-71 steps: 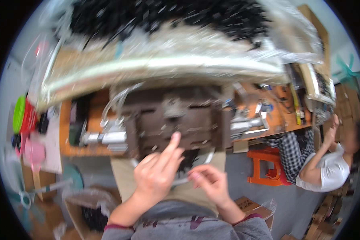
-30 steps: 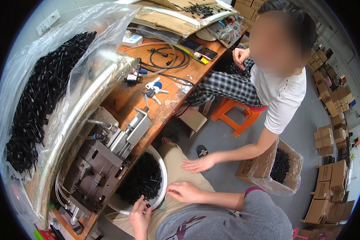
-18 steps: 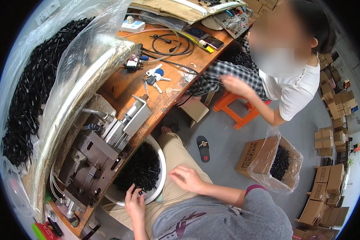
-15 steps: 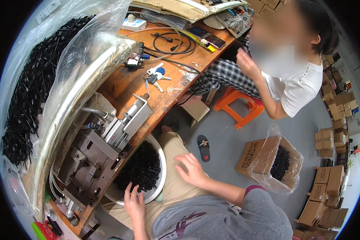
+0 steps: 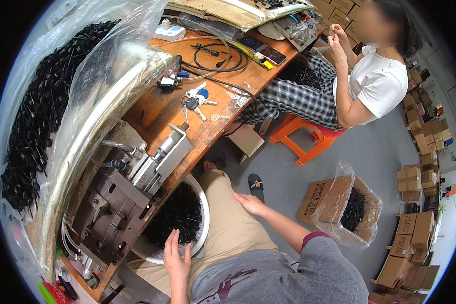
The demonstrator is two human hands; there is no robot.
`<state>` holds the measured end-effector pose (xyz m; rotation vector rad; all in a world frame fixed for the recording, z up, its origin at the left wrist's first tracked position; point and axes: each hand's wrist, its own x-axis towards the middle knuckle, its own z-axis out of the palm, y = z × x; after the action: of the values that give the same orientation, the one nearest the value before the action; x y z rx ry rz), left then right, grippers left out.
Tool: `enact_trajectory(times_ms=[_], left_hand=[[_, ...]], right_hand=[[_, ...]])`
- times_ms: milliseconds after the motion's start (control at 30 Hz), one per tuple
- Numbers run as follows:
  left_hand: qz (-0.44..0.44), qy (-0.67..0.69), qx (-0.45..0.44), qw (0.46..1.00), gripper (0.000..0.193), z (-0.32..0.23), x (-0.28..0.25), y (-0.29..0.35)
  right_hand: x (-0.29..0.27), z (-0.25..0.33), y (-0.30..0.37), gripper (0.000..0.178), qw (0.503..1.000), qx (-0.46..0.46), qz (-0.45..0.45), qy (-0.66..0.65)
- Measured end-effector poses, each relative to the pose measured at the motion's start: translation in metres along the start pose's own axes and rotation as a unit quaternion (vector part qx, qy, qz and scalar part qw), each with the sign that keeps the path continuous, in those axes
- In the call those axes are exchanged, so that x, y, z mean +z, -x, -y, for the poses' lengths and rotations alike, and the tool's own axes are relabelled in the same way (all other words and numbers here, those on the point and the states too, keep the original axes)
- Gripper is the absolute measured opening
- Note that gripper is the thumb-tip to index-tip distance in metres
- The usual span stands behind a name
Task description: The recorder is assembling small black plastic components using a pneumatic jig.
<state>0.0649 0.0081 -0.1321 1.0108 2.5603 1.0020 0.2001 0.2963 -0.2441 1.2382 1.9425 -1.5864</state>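
My left hand (image 5: 177,259) is open over the near rim of a white round tub (image 5: 206,215), thumb apart from the fingers, with nothing in it. Inside the tub lies a heap of small black plastic parts (image 5: 180,210). My right hand (image 5: 251,204) is open too, its fingers stretched out along my thigh in beige trousers. Left of the tub, a metal bench fixture (image 5: 119,210) with an air cylinder (image 5: 166,148) is mounted at the edge of the wooden workbench (image 5: 154,109).
Black parts (image 5: 40,116) fill a plastic-lined tray at the left. Keys (image 5: 195,101), cables and phones lie on the bench. Across from me a person (image 5: 372,86) sits on an orange stool (image 5: 301,142). A lined carton (image 5: 319,197) and a slipper (image 5: 256,186) are on the floor.
My right hand has come down from the air onto my thigh. The left hand has shifted slightly back from the parts. The other person has leaned back, both hands now raised together.
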Motion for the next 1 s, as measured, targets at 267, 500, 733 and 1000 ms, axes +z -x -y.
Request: enact_trajectory(times_ms=[267, 500, 733, 1000], left_hand=[[0.076, -0.001, -0.020, 0.997, 0.055, -0.003, -0.003, 0.006], [0.097, 0.007, 0.004, 0.995, 0.058, -0.025, -0.001, 0.012], [0.124, 0.005, 0.011, 0.992, 0.056, -0.022, 0.009, 0.005], [0.103, 0.035, -0.005, 0.994, 0.054, -0.032, 0.005, -0.003]], right_hand=[[-0.230, 0.091, 0.009, 0.053, 0.723, -0.285, -0.620, 0.115], [-0.227, 0.113, -0.038, 0.076, 0.671, -0.277, -0.639, 0.255], [-0.189, 0.046, -0.060, 0.076, 0.786, -0.213, -0.544, 0.204], [-0.220, 0.051, -0.043, 0.069, 0.673, -0.251, -0.664, 0.207]])
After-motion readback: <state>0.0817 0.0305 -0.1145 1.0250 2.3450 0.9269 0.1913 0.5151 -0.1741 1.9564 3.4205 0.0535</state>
